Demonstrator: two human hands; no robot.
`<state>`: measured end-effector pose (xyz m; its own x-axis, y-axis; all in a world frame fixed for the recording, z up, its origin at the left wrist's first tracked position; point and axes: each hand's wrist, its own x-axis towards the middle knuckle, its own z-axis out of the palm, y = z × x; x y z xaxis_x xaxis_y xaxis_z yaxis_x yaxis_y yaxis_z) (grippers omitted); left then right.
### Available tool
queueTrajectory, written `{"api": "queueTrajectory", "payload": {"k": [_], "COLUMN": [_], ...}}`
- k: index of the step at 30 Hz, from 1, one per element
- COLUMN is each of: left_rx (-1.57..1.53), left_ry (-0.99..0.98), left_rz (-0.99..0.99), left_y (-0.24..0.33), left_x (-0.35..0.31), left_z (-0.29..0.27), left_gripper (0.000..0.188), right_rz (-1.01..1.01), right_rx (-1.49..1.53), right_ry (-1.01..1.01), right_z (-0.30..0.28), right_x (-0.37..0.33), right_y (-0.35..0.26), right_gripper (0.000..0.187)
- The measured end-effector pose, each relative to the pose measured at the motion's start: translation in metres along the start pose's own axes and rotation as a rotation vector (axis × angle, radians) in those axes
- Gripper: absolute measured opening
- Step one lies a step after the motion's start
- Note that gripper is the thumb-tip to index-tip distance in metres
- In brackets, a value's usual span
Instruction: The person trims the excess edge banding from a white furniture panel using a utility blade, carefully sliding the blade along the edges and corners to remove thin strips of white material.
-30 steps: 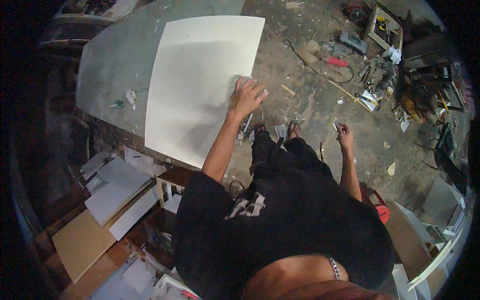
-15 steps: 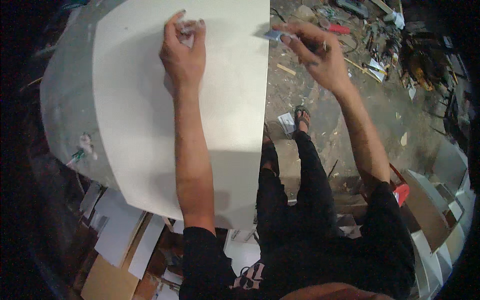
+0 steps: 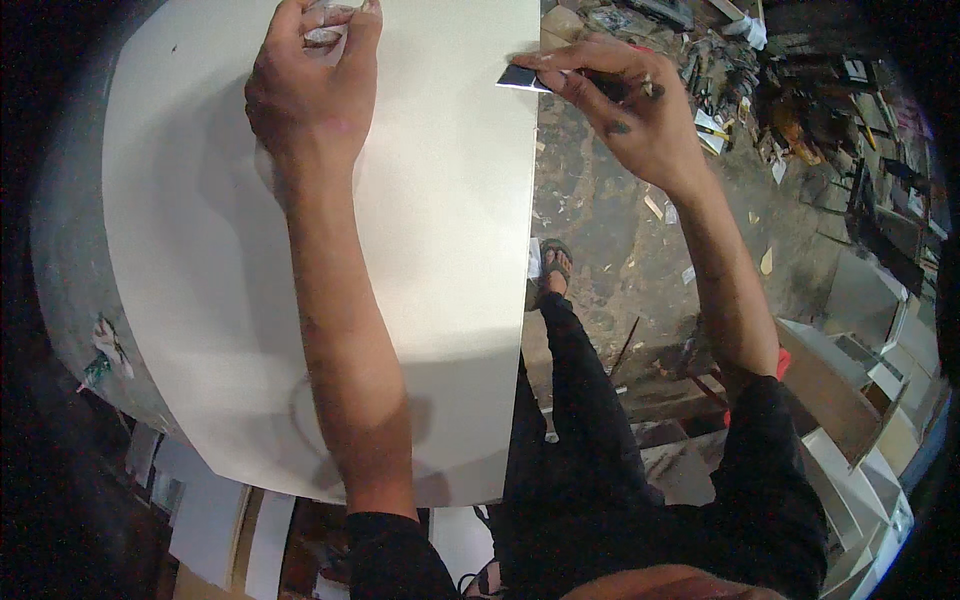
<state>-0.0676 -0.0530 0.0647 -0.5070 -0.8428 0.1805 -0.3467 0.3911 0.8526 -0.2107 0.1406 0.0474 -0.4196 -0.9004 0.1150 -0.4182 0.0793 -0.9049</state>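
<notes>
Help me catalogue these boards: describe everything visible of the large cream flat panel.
The large cream flat panel looks smooth and matt, its material uncertain. A small dark speck marks its upper left; its top leaves the picture. Shadowed in places, it lies flat, with a grey-green surface beyond its left side. The left hand is above it; the right hand holds a small dark flat piece at its right edge; contact is unclear.

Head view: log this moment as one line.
left hand: curled over white panel, contact unclear | right hand: pinching small dark flat piece at panel's right edge | floor: scattered scraps right of panel
</notes>
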Motion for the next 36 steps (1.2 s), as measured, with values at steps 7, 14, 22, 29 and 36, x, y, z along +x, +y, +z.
{"api": "queueTrajectory", "payload": {"k": [7,14,22,29,36], "left_rx": [0.179,0.141,0.183,0.132,0.166], "left_ry": [0.075,0.078,0.036,0.089,0.114], "left_rz": [0.025,0.052,0.043,0.077,0.147], "left_y": [0.0,0.006,0.016,-0.001,0.005], "left_x": [-0.001,-0.001,-0.005,0.002,-0.003], "left_z": [0.0,0.003,-0.003,0.002,0.003], "left_gripper": [0.034,0.034,0.034,0.03,0.028], "right_rz": [-0.034,-0.077,-0.161,-0.077,-0.089], "right_rx": [-0.147,0.121,-0.052,-0.028,-0.12], "right_ry": [-0.099,0.12,0.053,0.051,0.064], "right_z": [0.006,0.007,0.007,0.013,0.014], "right_x": [-0.007,0.003,-0.003,-0.009,-0.013], "right_y": [-0.013,0.005,0.0,-0.006,-0.01], "right_gripper": [0.019,0.02,0.023,0.023,0.017]}}
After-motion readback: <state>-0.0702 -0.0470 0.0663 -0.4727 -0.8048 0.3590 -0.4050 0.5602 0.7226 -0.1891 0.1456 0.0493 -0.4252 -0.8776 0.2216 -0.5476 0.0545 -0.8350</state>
